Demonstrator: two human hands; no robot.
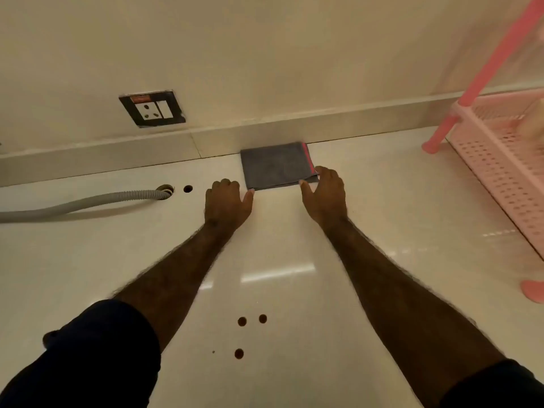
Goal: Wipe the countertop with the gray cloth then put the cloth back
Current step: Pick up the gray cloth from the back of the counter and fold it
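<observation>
A folded gray cloth [275, 166] with a pink edge lies flat on the pale countertop [382, 201], against the low back ledge. My left hand [226, 201] rests just left of the cloth's near left corner, its thumb tip touching that corner. My right hand [323, 195] sits at the near right corner, thumb and fingertips spread and touching the cloth's edge. Neither hand has the cloth lifted or gripped.
A pink plastic rack [500, 148] stands on the counter at the right, with pink legs. A gray corrugated hose [88, 203] runs from a hole at the left. Several small holes [242, 321] mark the near counter. A wall socket [153, 108] sits above the ledge.
</observation>
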